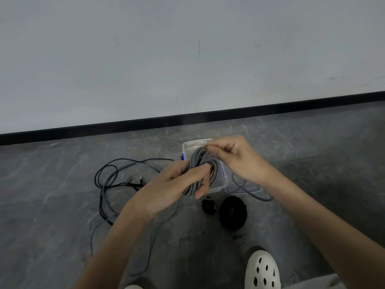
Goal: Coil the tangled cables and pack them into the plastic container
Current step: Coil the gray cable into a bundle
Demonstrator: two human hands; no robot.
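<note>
Floor: grey, mottled, stone-look surface, scuffed and stained in places. Pale wall behind, a few faint marks on it; black skirting board runs along its foot.

Far left, on the floor: loose black cables, tangled in overlapping loops, with thin strands trailing toward the person.

Centre: left hand raised above the floor, fingers and thumb curled round a coil of grey braided cable. Coil is off the ground, in front of the clear plastic container, not in it. Container sits on the floor, blue latch on its left side.

Right hand pinches a strand at the coil's top between thumb and forefinger. The cable's free tail droops across a blue-edged clear lid just beside the container.

Nearer the person: two black rolls, small and large. Lower right: white perforated clog.
</note>
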